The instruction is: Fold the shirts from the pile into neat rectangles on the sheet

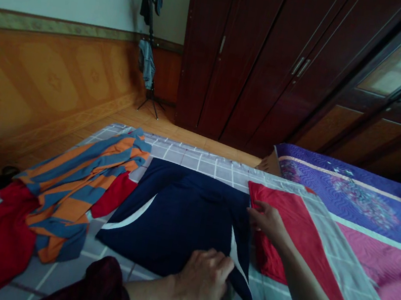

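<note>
A dark navy garment (182, 213) with white curved stripes lies spread on the checked bedcover (180, 154). My left hand (204, 276) is closed on its near edge, close to the right-hand white stripe. My right hand (266, 218) hovers or rests at the garment's right edge, fingers apart, over the border with a folded red garment (298, 228). Left of the navy garment lies a rumpled orange and blue striped garment (88, 177), with red cloth (5, 235) beside and partly under it.
Beyond the bed stand dark red wardrobes (240, 49) and a coat stand (150, 34) with hanging clothes. A second bed surface with a purple and pink cover (361, 197) lies at the right. Dark items sit on the floor at the far left.
</note>
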`<state>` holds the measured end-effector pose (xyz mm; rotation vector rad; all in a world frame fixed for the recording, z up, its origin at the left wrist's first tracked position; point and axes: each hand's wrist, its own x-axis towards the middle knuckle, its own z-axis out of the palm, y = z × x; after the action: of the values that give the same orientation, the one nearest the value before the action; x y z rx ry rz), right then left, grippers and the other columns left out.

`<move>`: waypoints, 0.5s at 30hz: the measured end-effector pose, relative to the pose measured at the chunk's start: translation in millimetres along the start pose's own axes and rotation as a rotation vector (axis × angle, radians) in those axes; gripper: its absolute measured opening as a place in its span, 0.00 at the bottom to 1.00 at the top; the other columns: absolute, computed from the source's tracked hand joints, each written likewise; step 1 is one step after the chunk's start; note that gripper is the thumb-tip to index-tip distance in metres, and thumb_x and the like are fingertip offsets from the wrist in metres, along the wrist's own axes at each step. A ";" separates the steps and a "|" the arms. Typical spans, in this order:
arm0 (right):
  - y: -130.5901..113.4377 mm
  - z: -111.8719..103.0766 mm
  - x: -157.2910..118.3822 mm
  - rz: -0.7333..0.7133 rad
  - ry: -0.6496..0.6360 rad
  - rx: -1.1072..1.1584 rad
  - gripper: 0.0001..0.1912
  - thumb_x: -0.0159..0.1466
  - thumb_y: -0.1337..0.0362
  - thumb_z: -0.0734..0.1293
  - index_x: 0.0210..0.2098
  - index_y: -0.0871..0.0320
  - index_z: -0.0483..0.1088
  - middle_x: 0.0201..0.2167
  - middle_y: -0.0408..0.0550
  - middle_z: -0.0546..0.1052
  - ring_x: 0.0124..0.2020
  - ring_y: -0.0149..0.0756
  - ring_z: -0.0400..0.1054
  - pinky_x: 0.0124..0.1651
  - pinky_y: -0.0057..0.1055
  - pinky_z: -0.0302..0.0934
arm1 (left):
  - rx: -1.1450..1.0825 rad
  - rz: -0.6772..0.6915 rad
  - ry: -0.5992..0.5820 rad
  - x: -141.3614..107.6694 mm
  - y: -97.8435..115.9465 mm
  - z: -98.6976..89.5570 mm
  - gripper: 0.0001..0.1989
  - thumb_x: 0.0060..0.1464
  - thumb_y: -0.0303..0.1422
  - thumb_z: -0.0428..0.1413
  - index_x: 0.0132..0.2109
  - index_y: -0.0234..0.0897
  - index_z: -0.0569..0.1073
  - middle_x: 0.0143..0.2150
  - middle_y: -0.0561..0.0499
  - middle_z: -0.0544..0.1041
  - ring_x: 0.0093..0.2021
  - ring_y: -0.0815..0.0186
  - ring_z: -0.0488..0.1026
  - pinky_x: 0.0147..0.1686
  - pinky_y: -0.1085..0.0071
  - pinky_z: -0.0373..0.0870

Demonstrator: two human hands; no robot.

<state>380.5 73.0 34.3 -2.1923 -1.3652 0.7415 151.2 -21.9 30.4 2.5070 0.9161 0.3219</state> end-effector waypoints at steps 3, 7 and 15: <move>-2.8 -1.5 22.5 -0.001 0.047 -0.131 0.20 0.53 0.59 0.68 0.43 0.62 0.71 0.29 0.52 0.76 0.36 0.47 0.73 0.34 0.35 0.64 | 0.180 0.138 0.046 -1.0 4.2 8.8 0.04 0.57 0.28 0.51 0.41 0.34 0.66 0.38 0.48 0.72 0.39 0.60 0.70 0.35 0.67 0.69; -5.9 1.9 34.8 -0.030 0.099 -0.255 0.18 0.51 0.57 0.70 0.39 0.60 0.72 0.35 0.57 0.76 0.47 0.56 0.68 0.44 0.44 0.61 | 0.363 0.289 0.175 4.1 10.6 21.5 0.09 0.60 0.27 0.46 0.45 0.29 0.66 0.34 0.47 0.69 0.33 0.61 0.69 0.26 0.68 0.64; -10.8 1.3 38.2 -0.086 0.088 -0.146 0.06 0.51 0.63 0.68 0.20 0.57 0.67 0.19 0.46 0.68 0.35 0.49 0.70 0.39 0.42 0.60 | 0.089 0.198 0.148 10.6 9.4 22.9 0.04 0.58 0.30 0.51 0.37 0.34 0.69 0.34 0.48 0.74 0.34 0.63 0.72 0.28 0.71 0.63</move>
<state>386.5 112.2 32.3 -2.2323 -1.5005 0.5227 172.7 -28.9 15.7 2.6914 0.7513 0.5474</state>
